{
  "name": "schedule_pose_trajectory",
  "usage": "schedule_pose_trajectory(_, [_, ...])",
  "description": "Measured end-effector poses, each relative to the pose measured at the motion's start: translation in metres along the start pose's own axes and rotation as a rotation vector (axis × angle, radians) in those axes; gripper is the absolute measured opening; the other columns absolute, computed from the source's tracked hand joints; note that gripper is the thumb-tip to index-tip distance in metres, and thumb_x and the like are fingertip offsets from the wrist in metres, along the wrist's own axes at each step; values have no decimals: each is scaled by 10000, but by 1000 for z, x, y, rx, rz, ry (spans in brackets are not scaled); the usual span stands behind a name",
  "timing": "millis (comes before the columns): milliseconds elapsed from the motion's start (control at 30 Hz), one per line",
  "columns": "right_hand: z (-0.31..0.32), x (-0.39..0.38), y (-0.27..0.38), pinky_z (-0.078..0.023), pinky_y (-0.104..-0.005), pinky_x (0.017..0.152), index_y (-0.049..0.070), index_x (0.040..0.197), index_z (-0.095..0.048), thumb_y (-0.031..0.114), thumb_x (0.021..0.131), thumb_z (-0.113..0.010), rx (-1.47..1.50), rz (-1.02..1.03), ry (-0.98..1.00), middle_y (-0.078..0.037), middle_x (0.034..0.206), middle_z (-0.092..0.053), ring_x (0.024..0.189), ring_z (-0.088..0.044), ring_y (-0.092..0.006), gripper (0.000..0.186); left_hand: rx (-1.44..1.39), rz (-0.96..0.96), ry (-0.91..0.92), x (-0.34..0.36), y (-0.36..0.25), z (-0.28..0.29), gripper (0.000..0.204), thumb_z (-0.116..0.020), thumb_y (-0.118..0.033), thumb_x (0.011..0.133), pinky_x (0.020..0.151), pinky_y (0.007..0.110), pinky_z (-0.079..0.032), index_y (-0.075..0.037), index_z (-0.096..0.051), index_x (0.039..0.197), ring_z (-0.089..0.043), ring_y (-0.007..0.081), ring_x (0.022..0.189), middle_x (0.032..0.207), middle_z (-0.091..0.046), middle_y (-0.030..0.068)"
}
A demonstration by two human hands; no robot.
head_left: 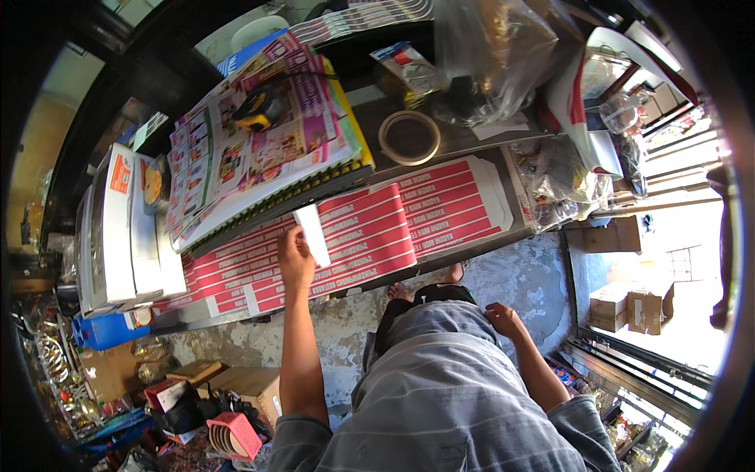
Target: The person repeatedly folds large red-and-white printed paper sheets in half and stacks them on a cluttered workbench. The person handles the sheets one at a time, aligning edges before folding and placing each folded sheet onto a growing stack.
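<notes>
Over the counter's front edge, the left hand (296, 257) pinched a small white flap (312, 234) of card between thumb and fingers, holding it up just above the flattened red-and-white carton sheets (370, 228) spread along the counter (464, 141). The right hand (503, 319) hung well apart, down by the person's hip — fingers loosely curled and holding nothing. A tape roll (409, 138) lay beyond the sheets, beside a stack of printed papers (259, 149).

The left hand (296, 258) hides the white flap's (312, 233) lower end.
</notes>
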State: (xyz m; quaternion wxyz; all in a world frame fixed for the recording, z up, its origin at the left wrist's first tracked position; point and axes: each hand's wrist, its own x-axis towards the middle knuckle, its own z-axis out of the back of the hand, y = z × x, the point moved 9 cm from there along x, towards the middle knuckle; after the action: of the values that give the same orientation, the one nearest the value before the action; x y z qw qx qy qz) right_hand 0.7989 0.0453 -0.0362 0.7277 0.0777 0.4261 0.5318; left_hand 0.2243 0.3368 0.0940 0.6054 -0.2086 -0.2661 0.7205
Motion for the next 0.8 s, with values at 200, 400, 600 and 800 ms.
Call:
schedule_pose_trajectory(200, [56, 6, 92, -633, -425, 846, 47, 1232, -736, 197, 988, -755, 100, 103, -175, -182, 1015, -796, 961, -801, -334, 287, 133, -340, 45, -37, -137, -42, 389, -682, -164, 1048, 1151, 600, -462, -15, -583, 1393, -565, 486, 1336, 1425, -607, 270])
schedule_pose_trajectory(400, [149, -27, 248, -600, -471, 870, 14, 1259, -689, 91, 992, -726, 219, 507, -322, -205, 1124, -735, 1016, -740, -414, 280, -383, -757, 127, -101, -375, 63, 348, -628, -84, 1078, 916, 452, -589, 4, -644, 1414, -731, 383, 1074, 1286, -746, 181])
schedule_pose_trajectory(600, [242, -42, 326, -592, -484, 900, 11, 1299, -668, 81, 1014, -701, 221, 668, -406, -206, 1148, -727, 1048, -726, -407, 295, -460, -1107, 244, -186, -545, 206, 261, -623, -275, 1043, 864, 382, -585, -109, -820, 1082, -721, 244, 992, 1061, -797, 104])
schedule_pose_trajectory(800, [293, -22, 289, -600, -484, 924, 10, 1291, -673, 71, 1003, -700, 255, 662, -362, -202, 1157, -741, 1066, -734, -416, 296, -716, -1315, 225, -196, -541, 170, 588, -481, -605, 1105, 594, 376, -463, -71, -710, 1013, -638, 271, 823, 981, -748, 170])
